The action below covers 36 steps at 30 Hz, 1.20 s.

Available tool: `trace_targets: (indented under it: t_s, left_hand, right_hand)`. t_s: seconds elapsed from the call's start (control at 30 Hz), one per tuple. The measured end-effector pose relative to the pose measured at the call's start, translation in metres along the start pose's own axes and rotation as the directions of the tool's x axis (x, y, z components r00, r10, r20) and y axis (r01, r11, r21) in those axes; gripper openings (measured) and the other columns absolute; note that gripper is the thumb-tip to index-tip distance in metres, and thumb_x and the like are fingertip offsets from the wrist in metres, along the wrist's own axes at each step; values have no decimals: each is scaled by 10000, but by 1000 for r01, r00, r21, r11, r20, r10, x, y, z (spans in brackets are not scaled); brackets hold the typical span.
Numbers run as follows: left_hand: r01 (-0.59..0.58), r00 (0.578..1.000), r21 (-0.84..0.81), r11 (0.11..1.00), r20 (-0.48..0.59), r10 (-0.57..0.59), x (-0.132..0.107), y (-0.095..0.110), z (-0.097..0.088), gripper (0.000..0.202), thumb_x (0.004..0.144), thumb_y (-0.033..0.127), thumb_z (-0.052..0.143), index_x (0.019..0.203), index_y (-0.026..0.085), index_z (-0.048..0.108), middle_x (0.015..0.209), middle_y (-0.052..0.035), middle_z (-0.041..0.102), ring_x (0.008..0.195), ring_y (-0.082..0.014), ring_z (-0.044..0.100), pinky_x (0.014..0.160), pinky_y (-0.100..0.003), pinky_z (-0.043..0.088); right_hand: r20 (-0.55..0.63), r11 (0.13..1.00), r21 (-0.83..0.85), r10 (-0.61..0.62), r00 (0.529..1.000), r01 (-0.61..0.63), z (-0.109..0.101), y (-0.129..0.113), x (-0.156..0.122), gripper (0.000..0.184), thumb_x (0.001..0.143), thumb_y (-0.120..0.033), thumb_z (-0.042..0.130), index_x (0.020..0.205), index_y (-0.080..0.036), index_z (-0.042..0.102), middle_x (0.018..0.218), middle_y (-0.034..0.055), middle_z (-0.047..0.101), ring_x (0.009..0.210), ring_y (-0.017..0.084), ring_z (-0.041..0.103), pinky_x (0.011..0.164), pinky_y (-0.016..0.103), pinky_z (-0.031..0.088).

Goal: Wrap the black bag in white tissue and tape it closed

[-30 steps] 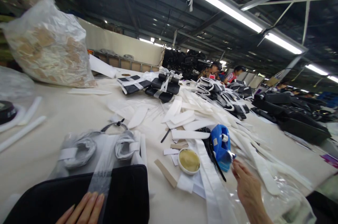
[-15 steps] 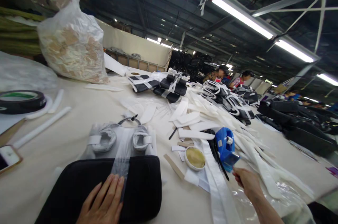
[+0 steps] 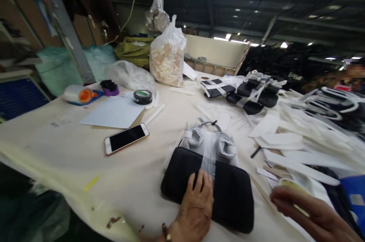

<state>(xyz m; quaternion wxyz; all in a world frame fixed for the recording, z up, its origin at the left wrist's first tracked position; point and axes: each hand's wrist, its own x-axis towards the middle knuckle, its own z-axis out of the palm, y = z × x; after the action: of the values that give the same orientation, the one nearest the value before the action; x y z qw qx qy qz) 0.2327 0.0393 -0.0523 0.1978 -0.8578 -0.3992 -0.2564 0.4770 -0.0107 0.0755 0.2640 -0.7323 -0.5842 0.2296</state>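
Observation:
My left hand (image 3: 196, 206) lies flat, fingers spread, on a black padded case (image 3: 228, 192) at the near edge of the table. A strip of clear tape (image 3: 209, 158) runs up from under its fingers over the case to a clear bag holding two grey wrapped parts (image 3: 211, 141). My right hand (image 3: 310, 213) hovers at the lower right, blurred, fingers stretched out and holding nothing. Just beyond it sits a blue tape dispenser (image 3: 353, 200), and a small cup of yellow paste (image 3: 291, 185) shows behind its fingers.
A phone (image 3: 127, 138) lies left of the case beside a white sheet (image 3: 112, 112) and a black tape roll (image 3: 142, 96). A bag of tan pieces (image 3: 167, 57) stands behind. White strips (image 3: 299, 143) and black bundles (image 3: 251, 95) cover the right. A co-worker sits far right.
The view has swung left and down, showing the phone, paper and the table's left end. My right hand has left the blue dispenser and now hovers open; my left stays on the case.

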Motion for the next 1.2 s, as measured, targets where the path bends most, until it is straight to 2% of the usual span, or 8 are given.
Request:
trace_targets:
  t_s: [0.03, 0.07, 0.13, 0.27, 0.4, 0.6, 0.97, 1.2]
  left_hand:
    - [12, 1000, 0, 1000, 5, -12, 0, 2, -2, 380, 842, 220, 458, 1179, 87, 571, 1216, -104, 563, 1192, -280, 423, 1003, -436, 257]
    - [26, 1000, -3, 1000, -4, -26, 1, 4, -4, 380, 832, 210, 457, 1169, 85, 581, 1210, -104, 567, 1187, -285, 423, 999, -443, 255]
    - [53, 998, -12, 999, -27, -53, 2, 8, -7, 373, 813, 192, 450, 1132, 87, 612, 1190, -102, 579, 1165, -289, 432, 983, -454, 257]
    - [79, 997, 8, 997, -27, -79, 5, 16, -7, 365, 783, 180, 440, 1060, 98, 663, 1155, -108, 599, 1125, -302, 457, 957, -478, 274]
    - [126, 992, 67, 990, -28, -124, 8, 25, -4, 361, 771, 198, 462, 1036, 84, 680, 1106, -135, 622, 1092, -316, 500, 949, -468, 294]
    - [127, 991, 75, 989, -45, -123, 9, 31, -2, 363, 769, 181, 450, 1019, 73, 690, 1087, -163, 626, 1068, -323, 531, 944, -468, 301]
    - [125, 992, 71, 990, -29, -123, 8, 32, -5, 389, 775, 144, 408, 1034, 31, 675, 1128, -200, 594, 1066, -344, 529, 951, -501, 293]
    - [126, 992, 55, 991, 5, -126, 5, 32, -9, 387, 758, 145, 438, 1048, 20, 662, 1144, -193, 595, 1069, -345, 536, 936, -487, 351]
  right_hand:
    - [206, 989, -49, -128, 970, 141, 10, -24, 11, 392, 676, -621, 541, 686, -251, 672, 709, 53, 653, 683, 210, 590, 613, 292, 461]
    - [378, 962, -67, -221, 899, 265, 20, -46, 23, 366, 791, -547, 470, 679, -242, 640, 663, 31, 616, 628, 171, 557, 587, 266, 432]
    - [549, 898, -61, -334, 766, 435, 39, -77, 46, 308, 883, -406, 407, 733, -218, 599, 695, 9, 585, 629, 133, 522, 596, 235, 396]
    - [709, 791, -27, -416, 569, 612, 64, -95, 86, 217, 895, -268, 421, 787, -190, 592, 730, -5, 586, 681, 110, 527, 645, 211, 368]
    - [795, 750, -53, -368, 483, 659, 72, -99, 104, 157, 847, -197, 481, 790, -181, 627, 736, -3, 624, 695, 105, 569, 644, 192, 369]
    - [852, 646, -199, -258, 455, 737, 83, -109, 116, 200, 763, -92, 491, 762, -195, 663, 749, -4, 677, 712, 114, 612, 622, 184, 365]
    - [833, 477, -399, -169, 527, 783, 102, -118, 113, 219, 787, -102, 473, 782, -174, 680, 779, 80, 707, 744, 205, 660, 562, 234, 337]
    - [842, 412, -423, -150, 518, 807, 111, -120, 113, 210, 759, -87, 492, 785, -143, 693, 727, 103, 701, 718, 207, 669, 501, 219, 312]
